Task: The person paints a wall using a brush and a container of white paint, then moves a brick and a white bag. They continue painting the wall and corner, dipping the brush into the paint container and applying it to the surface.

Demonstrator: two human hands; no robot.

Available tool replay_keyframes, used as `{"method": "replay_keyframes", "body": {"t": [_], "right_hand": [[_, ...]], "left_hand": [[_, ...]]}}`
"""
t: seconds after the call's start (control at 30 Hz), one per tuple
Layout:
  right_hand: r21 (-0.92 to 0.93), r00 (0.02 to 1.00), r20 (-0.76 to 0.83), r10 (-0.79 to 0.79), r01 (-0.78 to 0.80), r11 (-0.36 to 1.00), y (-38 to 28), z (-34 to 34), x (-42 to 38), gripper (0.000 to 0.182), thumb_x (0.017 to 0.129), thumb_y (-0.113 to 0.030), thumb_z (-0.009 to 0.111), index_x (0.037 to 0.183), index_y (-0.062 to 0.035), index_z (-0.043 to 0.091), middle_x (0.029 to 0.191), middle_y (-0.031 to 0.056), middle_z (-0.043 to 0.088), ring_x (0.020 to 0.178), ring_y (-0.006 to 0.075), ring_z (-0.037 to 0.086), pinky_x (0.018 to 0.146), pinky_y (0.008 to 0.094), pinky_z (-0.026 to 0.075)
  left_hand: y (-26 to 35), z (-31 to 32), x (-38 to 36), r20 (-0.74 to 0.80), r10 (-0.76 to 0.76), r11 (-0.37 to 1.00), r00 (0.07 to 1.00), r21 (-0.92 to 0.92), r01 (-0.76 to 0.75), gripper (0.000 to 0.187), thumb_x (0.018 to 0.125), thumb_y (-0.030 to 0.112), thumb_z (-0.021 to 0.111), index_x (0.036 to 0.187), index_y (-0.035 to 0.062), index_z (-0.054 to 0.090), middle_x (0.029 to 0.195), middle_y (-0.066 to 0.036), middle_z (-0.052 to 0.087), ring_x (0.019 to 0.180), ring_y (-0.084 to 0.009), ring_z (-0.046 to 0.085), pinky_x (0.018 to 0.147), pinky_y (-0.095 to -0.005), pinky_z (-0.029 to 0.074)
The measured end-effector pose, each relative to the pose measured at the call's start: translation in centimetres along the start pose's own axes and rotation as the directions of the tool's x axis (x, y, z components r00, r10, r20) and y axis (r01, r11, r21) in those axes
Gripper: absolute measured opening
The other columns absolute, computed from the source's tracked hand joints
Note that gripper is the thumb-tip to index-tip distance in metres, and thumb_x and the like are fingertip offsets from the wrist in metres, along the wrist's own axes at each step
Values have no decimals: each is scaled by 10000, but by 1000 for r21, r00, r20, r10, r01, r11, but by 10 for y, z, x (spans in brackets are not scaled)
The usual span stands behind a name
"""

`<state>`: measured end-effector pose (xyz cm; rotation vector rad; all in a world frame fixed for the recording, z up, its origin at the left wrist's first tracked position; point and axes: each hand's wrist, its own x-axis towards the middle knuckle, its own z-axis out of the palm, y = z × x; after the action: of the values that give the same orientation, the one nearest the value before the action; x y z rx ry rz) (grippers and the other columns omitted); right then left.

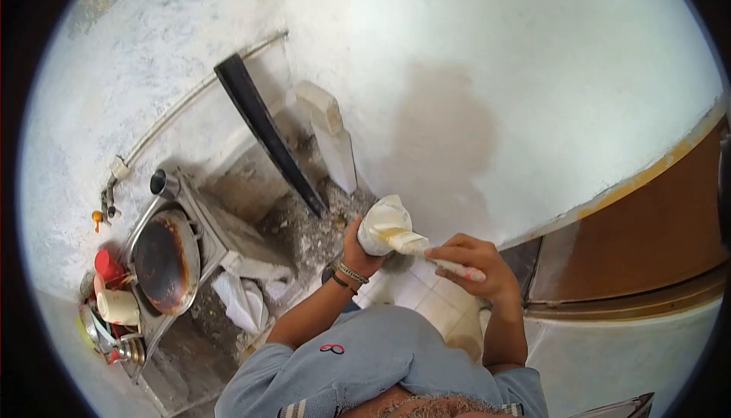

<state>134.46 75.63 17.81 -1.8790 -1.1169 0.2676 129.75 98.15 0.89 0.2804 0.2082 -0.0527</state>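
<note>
Near the middle of the view, my left hand (356, 253) is wrapped round the side of a whitish container (375, 231), with a cream-coloured cloth or bag-like material (390, 216) at its top. My right hand (476, 266) grips the pale handle of a tool (459, 269), which looks like a brush. The tool's far end reaches the cream material at the container's mouth, and its tip cannot be made out clearly. Bracelets circle my left wrist.
At the left, a sink (205, 266) holds a large blackened pan (161, 262), beside a red cup (109, 266) and a cream mug (118, 307). A dark beam (266, 129) and a pale block (335, 144) lean by the wall. Rubble (308, 239) covers the corner.
</note>
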Motion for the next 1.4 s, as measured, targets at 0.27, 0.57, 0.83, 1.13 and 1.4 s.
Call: {"method": "replay_keyframes", "body": {"t": [0.27, 0.57, 0.83, 1.13, 1.4], "right_hand": [[-117, 996, 73, -47, 55, 992, -10, -26, 52, 397, 758, -117, 798, 1139, -179, 710, 934, 74, 647, 759, 221, 647, 660, 325, 524], [-289, 970, -100, -224, 187, 939, -12, -27, 174, 370, 677, -59, 827, 1029, -123, 730, 834, 60, 652, 685, 207, 631, 598, 318, 503], [-259, 921, -139, -363, 320, 911, -33, -47, 288, 272, 658, -14, 744, 924, -73, 742, 778, 75, 664, 639, 179, 606, 549, 291, 464], [134, 829, -554, -75, 178, 975, -20, -34, 330, 159, 893, -131, 662, 926, 23, 685, 715, 76, 646, 587, 130, 601, 552, 256, 485], [389, 621, -720, 311, -10, 921, 11, -24, 351, 264, 906, -246, 663, 947, 14, 656, 654, 79, 595, 511, 143, 564, 493, 259, 465]], "left_hand": [[47, 9, 54, -5, -2, 1000, 1000, -19, 2, 601, 935, 543, 443, 1335, 102, 524, 1351, -112, 555, 1261, -325, 508, 1066, -515, 366], [148, 52, 111, 35, -1, 999, 999, -40, 2, 581, 944, 531, 418, 1367, 139, 484, 1371, -89, 530, 1274, -318, 494, 1057, -512, 383], [241, 84, 181, 154, 74, 997, 985, 23, -78, 563, 948, 526, 423, 1372, 159, 477, 1370, -85, 521, 1262, -312, 500, 1046, -518, 401], [279, 83, 206, 161, 69, 997, 984, 19, -73, 553, 941, 517, 452, 1349, 144, 489, 1330, -80, 547, 1222, -296, 534, 1007, -496, 452], [283, 79, 204, 178, -1, 1000, 984, 22, -3, 561, 935, 527, 455, 1349, 150, 485, 1328, -80, 546, 1224, -292, 532, 997, -498, 453]]}}
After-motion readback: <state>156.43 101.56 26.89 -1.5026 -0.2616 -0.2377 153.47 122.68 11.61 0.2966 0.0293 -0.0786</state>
